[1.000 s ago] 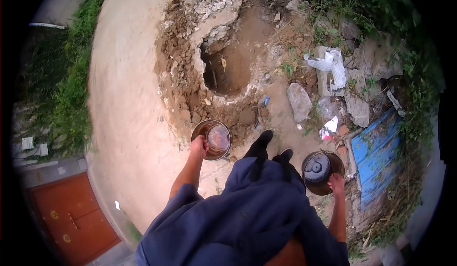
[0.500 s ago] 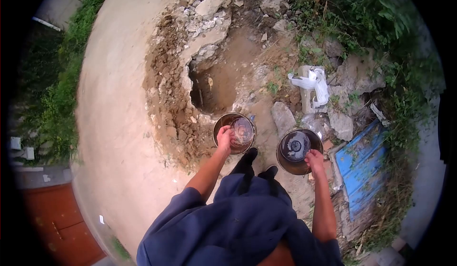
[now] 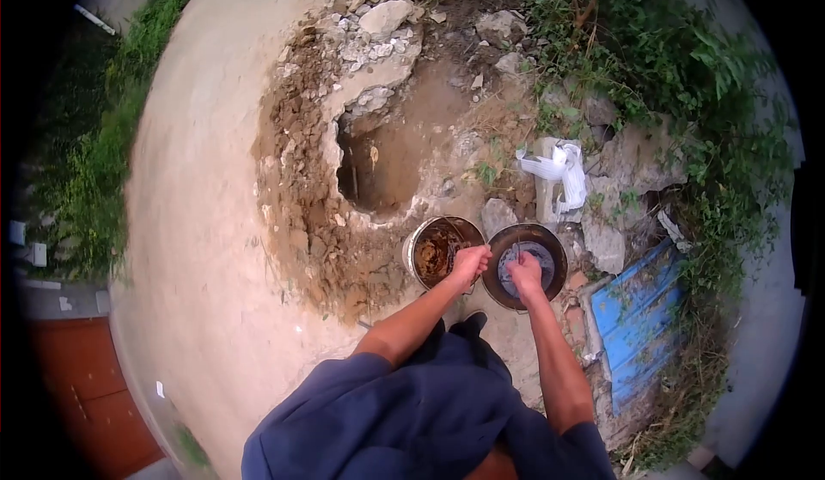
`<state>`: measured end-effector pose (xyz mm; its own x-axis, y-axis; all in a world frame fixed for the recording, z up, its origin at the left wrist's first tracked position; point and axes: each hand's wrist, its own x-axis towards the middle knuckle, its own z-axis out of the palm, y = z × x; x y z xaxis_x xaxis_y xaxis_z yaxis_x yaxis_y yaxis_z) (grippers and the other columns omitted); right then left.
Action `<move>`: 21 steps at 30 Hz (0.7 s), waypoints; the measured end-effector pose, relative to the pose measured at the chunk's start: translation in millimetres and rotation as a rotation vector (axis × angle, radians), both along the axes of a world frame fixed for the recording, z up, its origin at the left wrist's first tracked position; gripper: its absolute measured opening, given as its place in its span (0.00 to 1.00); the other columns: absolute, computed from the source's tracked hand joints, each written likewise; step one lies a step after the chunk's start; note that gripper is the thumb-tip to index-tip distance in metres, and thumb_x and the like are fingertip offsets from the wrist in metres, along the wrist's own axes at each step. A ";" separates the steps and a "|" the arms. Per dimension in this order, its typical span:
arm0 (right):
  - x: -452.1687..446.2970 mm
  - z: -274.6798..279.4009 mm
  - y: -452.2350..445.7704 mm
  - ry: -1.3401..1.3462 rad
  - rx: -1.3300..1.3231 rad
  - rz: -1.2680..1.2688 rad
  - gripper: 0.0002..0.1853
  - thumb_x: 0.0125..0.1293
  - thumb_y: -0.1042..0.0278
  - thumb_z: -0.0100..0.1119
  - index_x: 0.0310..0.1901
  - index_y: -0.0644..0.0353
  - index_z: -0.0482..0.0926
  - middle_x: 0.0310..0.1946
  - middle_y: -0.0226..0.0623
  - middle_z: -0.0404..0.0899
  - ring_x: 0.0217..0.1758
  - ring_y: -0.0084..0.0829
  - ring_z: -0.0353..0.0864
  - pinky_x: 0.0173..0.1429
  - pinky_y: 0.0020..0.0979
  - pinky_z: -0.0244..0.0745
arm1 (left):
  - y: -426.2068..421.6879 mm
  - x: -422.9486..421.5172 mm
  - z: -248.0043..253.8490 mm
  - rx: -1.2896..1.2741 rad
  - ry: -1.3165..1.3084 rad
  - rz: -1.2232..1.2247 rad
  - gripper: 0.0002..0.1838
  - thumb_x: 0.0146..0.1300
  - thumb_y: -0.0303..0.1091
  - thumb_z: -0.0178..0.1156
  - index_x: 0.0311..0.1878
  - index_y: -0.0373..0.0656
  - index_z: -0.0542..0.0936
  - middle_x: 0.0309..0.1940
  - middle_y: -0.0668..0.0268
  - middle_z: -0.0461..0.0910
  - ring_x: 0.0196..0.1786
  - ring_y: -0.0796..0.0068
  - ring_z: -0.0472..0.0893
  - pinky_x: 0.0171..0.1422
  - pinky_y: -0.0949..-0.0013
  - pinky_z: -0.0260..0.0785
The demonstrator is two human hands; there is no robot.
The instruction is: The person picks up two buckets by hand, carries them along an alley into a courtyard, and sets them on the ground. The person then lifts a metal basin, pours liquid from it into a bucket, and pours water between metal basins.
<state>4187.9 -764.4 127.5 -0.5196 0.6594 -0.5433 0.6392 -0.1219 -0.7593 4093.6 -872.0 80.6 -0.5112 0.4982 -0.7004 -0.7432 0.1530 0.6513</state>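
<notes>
Two round buckets are side by side in front of my feet, their rims touching or nearly so. The left bucket has a pale outer wall and brown, murky contents. Closed at its right rim, my left hand grips its thin wire handle. The right bucket is dark inside and holds greyish liquid with a shiny surface. Above that liquid my right hand is closed round the thin handle of this bucket. My fingers hide most of both handles.
Ahead lies a dug pit with a broken concrete edge and loose soil along its left. White crumpled plastic rests on a block at the right. Rubble and a blue panel lie nearby. Pale pavement stretches left.
The two buckets have come together: the left one shifted right, the right one shifted left and up in view. Both hands moved inward with them. The left bucket's contents now look browner, with less reflection.
</notes>
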 end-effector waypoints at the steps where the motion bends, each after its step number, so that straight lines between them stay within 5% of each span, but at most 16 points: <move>1: -2.1 -4.6 -4.2 0.052 -0.009 0.029 0.06 0.46 0.74 0.52 0.28 0.62 0.72 0.19 0.29 0.71 0.21 0.20 0.68 0.23 0.23 0.62 | 4.2 5.1 10.0 -0.012 0.010 -0.055 0.11 0.51 0.40 0.56 0.25 0.41 0.76 0.19 0.70 0.72 0.20 0.83 0.68 0.23 0.80 0.60; 4: -9.2 -0.8 -16.7 -0.056 0.219 0.181 0.08 0.46 0.71 0.52 0.30 0.62 0.73 0.20 0.32 0.72 0.24 0.22 0.71 0.28 0.24 0.65 | 9.4 8.6 20.7 -0.029 -0.014 -0.130 0.17 0.52 0.46 0.55 0.26 0.39 0.76 0.20 0.69 0.73 0.20 0.83 0.67 0.24 0.81 0.60; 9: -10.3 14.4 -38.8 -0.173 0.399 0.530 0.15 0.49 0.63 0.50 0.39 0.59 0.71 0.37 0.45 0.74 0.43 0.43 0.72 0.46 0.39 0.67 | 13.5 16.4 1.0 -0.014 -0.197 0.004 0.09 0.51 0.34 0.53 0.26 0.37 0.75 0.22 0.65 0.74 0.23 0.74 0.72 0.28 0.73 0.65; 16: -10.6 42.5 -45.6 -0.200 0.384 0.663 0.16 0.52 0.64 0.49 0.43 0.59 0.71 0.39 0.44 0.73 0.45 0.42 0.72 0.47 0.37 0.67 | 7.4 9.2 -16.4 -0.011 -0.443 0.071 0.06 0.48 0.28 0.47 0.23 0.38 0.73 0.19 0.62 0.73 0.21 0.69 0.73 0.26 0.71 0.67; 19: -10.6 69.4 -38.5 0.262 0.431 0.540 0.16 0.50 0.68 0.52 0.42 0.62 0.73 0.38 0.42 0.73 0.41 0.40 0.73 0.44 0.33 0.69 | -0.8 -7.5 -25.0 -0.025 -0.398 0.111 0.08 0.48 0.33 0.47 0.17 0.43 0.71 0.14 0.67 0.70 0.17 0.75 0.69 0.20 0.76 0.60; 21: -5.4 92.8 -21.9 0.313 0.180 0.408 0.12 0.53 0.71 0.52 0.40 0.64 0.74 0.31 0.38 0.76 0.33 0.28 0.76 0.38 0.24 0.69 | -19.1 -26.1 -24.1 -0.070 -0.367 0.135 0.10 0.48 0.35 0.47 0.14 0.47 0.69 0.12 0.70 0.68 0.16 0.77 0.67 0.19 0.77 0.56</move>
<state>4182.6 -786.4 220.3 -0.8715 0.4391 -0.2185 0.3474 0.2381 -0.9070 4067.5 -891.1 56.5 -0.2781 0.3879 -0.8787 -0.9412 0.0726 0.3299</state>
